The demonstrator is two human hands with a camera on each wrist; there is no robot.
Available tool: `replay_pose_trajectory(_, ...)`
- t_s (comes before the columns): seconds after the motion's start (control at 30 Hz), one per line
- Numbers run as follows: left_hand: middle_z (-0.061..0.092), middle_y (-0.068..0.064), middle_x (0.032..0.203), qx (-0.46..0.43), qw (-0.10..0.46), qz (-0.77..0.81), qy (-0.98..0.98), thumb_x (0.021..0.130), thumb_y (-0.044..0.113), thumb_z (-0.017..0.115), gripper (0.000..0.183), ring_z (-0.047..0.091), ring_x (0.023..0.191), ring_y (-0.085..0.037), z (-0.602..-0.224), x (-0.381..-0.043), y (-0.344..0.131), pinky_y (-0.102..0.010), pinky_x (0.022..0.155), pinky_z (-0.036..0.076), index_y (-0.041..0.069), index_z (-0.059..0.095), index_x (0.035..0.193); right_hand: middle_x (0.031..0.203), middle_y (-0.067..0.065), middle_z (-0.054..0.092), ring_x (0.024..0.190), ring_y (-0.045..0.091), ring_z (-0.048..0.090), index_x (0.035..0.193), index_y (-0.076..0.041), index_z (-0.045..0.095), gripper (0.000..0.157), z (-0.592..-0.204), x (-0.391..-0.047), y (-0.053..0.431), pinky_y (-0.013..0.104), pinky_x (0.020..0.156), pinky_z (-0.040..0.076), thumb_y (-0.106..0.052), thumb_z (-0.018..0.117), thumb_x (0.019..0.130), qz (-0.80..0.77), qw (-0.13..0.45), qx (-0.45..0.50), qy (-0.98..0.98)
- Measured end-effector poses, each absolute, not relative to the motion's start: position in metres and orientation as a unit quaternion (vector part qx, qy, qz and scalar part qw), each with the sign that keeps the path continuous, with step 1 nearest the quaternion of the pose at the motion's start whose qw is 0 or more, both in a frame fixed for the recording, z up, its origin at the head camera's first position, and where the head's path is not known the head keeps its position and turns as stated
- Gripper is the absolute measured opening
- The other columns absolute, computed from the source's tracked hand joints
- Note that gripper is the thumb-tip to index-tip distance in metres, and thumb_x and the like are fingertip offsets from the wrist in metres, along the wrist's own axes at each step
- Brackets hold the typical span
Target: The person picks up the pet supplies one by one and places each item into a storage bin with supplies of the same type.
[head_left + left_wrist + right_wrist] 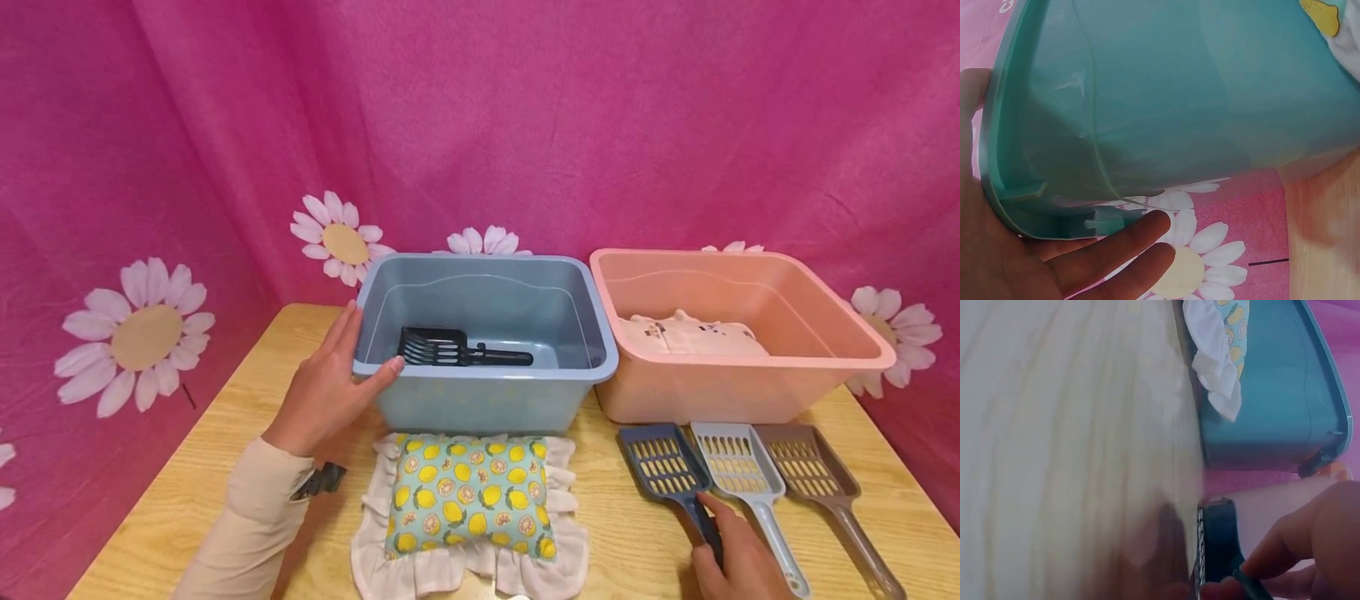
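Observation:
My left hand grips the front left corner of a blue plastic litter box, thumb over the front rim and fingers along the outside. In the left wrist view, two fingers reach beneath the rim. A black litter scoop lies inside that box. My right hand holds the handle of a navy slotted litter scoop, whose head lies at the table near the pink box. Beside it are a light grey-blue scoop and a brown scoop.
A pink litter box stands right of the blue one, with pale patterned cloth inside. In front of the blue box lies a lemon-print pillow with white ruffles. A magenta daisy curtain hangs behind the wooden table.

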State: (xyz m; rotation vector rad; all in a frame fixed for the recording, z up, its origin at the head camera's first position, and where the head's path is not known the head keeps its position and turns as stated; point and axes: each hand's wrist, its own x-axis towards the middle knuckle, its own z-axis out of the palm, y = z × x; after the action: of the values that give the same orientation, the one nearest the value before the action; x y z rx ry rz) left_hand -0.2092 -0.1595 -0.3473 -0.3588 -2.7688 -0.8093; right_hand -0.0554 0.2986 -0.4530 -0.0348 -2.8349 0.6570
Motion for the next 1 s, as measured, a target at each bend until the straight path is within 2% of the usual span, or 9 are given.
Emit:
replay_pose_trajectory(0.07, 0.014, -0.01, 0.16, -0.124, 0.121, -0.275, -0.946, 0.086, 0.064, 0.054, 0.097, 0.029, 0.14, -0.038, -0.347, -0.209, -0.159, -0.06, 0.097, 0.042, 0.01, 0.014, 0.155, 0.097, 0.018, 0.063, 0.081, 0.027, 0.059, 0.124, 0.006, 0.054, 0.051, -0.457, -0.055, 0.298, 0.039, 0.061, 0.047, -0.001, 0.064, 0.075, 0.218, 0.157, 0.004, -0.963)
replay_pose_trajectory(0.17, 0.014, -0.011, 0.16, -0.126, 0.123, -0.273, -0.946, 0.087, 0.064, 0.054, 0.096, 0.03, 0.139, -0.039, -0.348, -0.209, -0.16, -0.06, 0.098, 0.041, 0.008, 0.015, 0.155, 0.101, 0.023, 0.063, 0.085, 0.033, 0.062, 0.124, 0.007, 0.053, 0.049, -0.458, -0.055, 0.299, 0.043, 0.064, 0.048, -0.002, 0.065, 0.078, 0.22, 0.166, 0.009, -0.961)
replay_pose_trajectory(0.33, 0.014, -0.01, 0.16, -0.127, 0.125, -0.277, -0.944, 0.087, 0.064, 0.054, 0.096, 0.031, 0.139, -0.039, -0.348, -0.21, -0.16, -0.061, 0.098, 0.041, 0.009, 0.015, 0.155, 0.111, 0.029, 0.06, 0.093, 0.042, 0.062, 0.131, 0.007, 0.048, 0.046, -0.449, -0.056, 0.298, 0.053, 0.07, 0.05, -0.015, 0.06, 0.092, 0.234, 0.091, -0.035, -0.967)
replay_pose_trajectory(0.4, 0.014, -0.01, 0.16, -0.128, 0.126, -0.28, -0.943, 0.087, 0.064, 0.054, 0.096, 0.032, 0.138, -0.039, -0.348, -0.211, -0.16, -0.062, 0.098, 0.04, 0.01, 0.015, 0.155, 0.108, 0.026, 0.061, 0.088, 0.039, 0.063, 0.134, 0.004, 0.047, 0.045, -0.445, -0.055, 0.297, 0.052, 0.067, 0.051, -0.021, 0.055, 0.097, 0.233, 0.065, -0.056, -0.969)
replay_pose_trajectory(0.47, 0.014, -0.01, 0.16, -0.13, 0.128, -0.281, -0.942, 0.087, 0.064, 0.053, 0.095, 0.032, 0.138, -0.039, -0.349, -0.211, -0.16, -0.062, 0.098, 0.04, 0.01, 0.015, 0.155, 0.101, 0.021, 0.063, 0.08, 0.032, 0.064, 0.134, 0.002, 0.048, 0.044, -0.442, -0.054, 0.295, 0.047, 0.062, 0.051, -0.023, 0.053, 0.098, 0.233, 0.065, -0.063, -0.968)
replay_pose_trajectory(0.63, 0.013, -0.009, 0.161, -0.127, 0.127, -0.282, -0.942, 0.087, 0.065, 0.053, 0.096, 0.032, 0.138, -0.039, -0.349, -0.211, -0.161, -0.063, 0.098, 0.039, 0.01, 0.014, 0.155, 0.087, 0.009, 0.066, 0.066, 0.02, 0.061, 0.128, 0.001, 0.055, 0.035, -0.441, -0.053, 0.293, 0.038, 0.053, 0.047, -0.017, 0.056, 0.097, 0.226, 0.126, -0.045, -0.965)
replay_pose_trajectory(0.7, 0.012, -0.008, 0.161, -0.126, 0.126, -0.284, -0.942, 0.087, 0.065, 0.053, 0.096, 0.032, 0.138, -0.039, -0.349, -0.211, -0.162, -0.063, 0.098, 0.039, 0.011, 0.014, 0.156, 0.084, 0.007, 0.066, 0.065, 0.019, 0.06, 0.126, 0.001, 0.056, 0.034, -0.441, -0.054, 0.293, 0.037, 0.052, 0.047, -0.015, 0.058, 0.096, 0.225, 0.136, -0.042, -0.964)
replay_pose_trajectory(0.9, 0.013, -0.007, 0.161, -0.128, 0.123, -0.291, -0.94, 0.086, 0.065, 0.055, 0.097, 0.033, 0.138, -0.039, -0.35, -0.211, -0.161, -0.062, 0.096, 0.041, 0.012, 0.014, 0.156, 0.086, 0.005, 0.066, 0.069, 0.017, 0.061, 0.128, -0.001, 0.057, 0.038, -0.435, -0.053, 0.296, 0.037, 0.056, 0.049, -0.019, 0.059, 0.095, 0.227, 0.101, -0.047, -0.967)
replay_pose_trajectory(1.0, 0.013, -0.008, 0.161, -0.13, 0.126, -0.29, -0.94, 0.086, 0.064, 0.055, 0.096, 0.032, 0.138, -0.038, -0.35, -0.211, -0.161, -0.063, 0.097, 0.04, 0.011, 0.015, 0.155, 0.086, 0.004, 0.067, 0.068, 0.015, 0.061, 0.127, -0.004, 0.058, 0.036, -0.434, -0.051, 0.294, 0.034, 0.055, 0.048, -0.018, 0.061, 0.094, 0.224, 0.119, -0.041, -0.966)
